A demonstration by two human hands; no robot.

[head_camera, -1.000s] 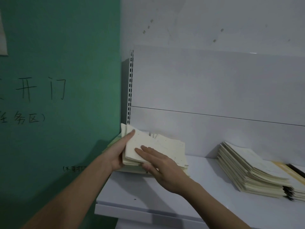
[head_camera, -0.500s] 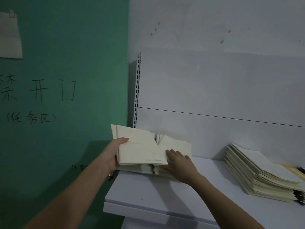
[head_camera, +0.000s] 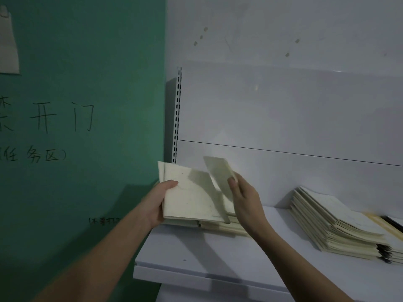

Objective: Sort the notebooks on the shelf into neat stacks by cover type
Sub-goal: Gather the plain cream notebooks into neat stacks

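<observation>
We face a corner in dim light. On our left stands a green wall [head_camera: 87,73] with dark handwritten characters [head_camera: 46,118] across it, a smaller line of writing [head_camera: 104,221] lower down, and a pale paper sheet [head_camera: 8,44] stuck near the top edge. To the right we see a white wall [head_camera: 283,29] bearing small tape scraps [head_camera: 200,37]. Against it stands a white shelving unit: a slotted upright [head_camera: 177,114], a back panel [head_camera: 283,110] split by one horizontal seam, and a white shelf [head_camera: 196,256] with a raised front lip.

Cream notebooks [head_camera: 192,199] lifted, tilted; slanted stack [head_camera: 331,225] on shelf [head_camera: 218,251].
</observation>
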